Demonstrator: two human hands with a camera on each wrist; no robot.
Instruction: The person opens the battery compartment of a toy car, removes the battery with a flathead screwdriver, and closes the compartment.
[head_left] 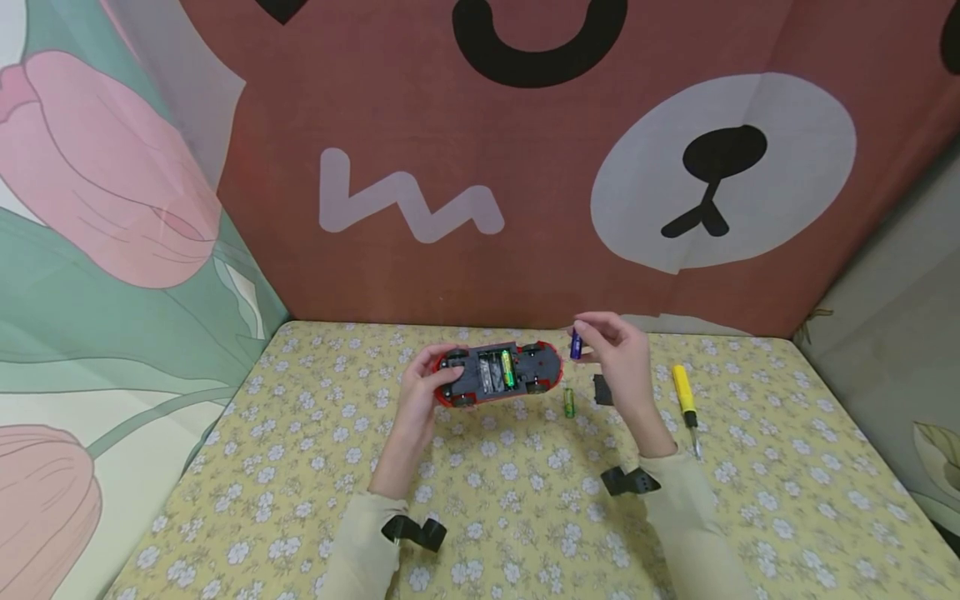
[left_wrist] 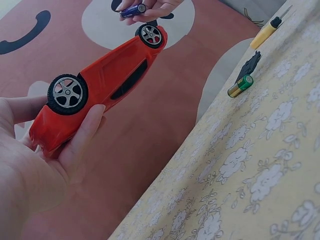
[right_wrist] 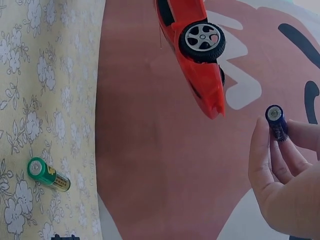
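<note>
My left hand (head_left: 417,398) holds a red toy car (head_left: 549,368) by one end, thumb on its dark underside, which faces up in the head view. The car's battery compartment (head_left: 491,377) lies uncovered, with a green battery (head_left: 507,367) inside. To the right of the car, my right hand (head_left: 627,367) pinches a blue battery (head_left: 576,344) between thumb and fingers; the right wrist view shows one end of this blue battery (right_wrist: 276,115). Below the gap between the car and right hand, another green battery (head_left: 568,403) lies on the table.
A small black cover (head_left: 602,389) lies on the table beside the right hand. Farther right is a yellow-handled screwdriver (head_left: 683,392). The table has a yellow floral cloth (head_left: 517,517), with a brown printed curtain (head_left: 375,275) behind it.
</note>
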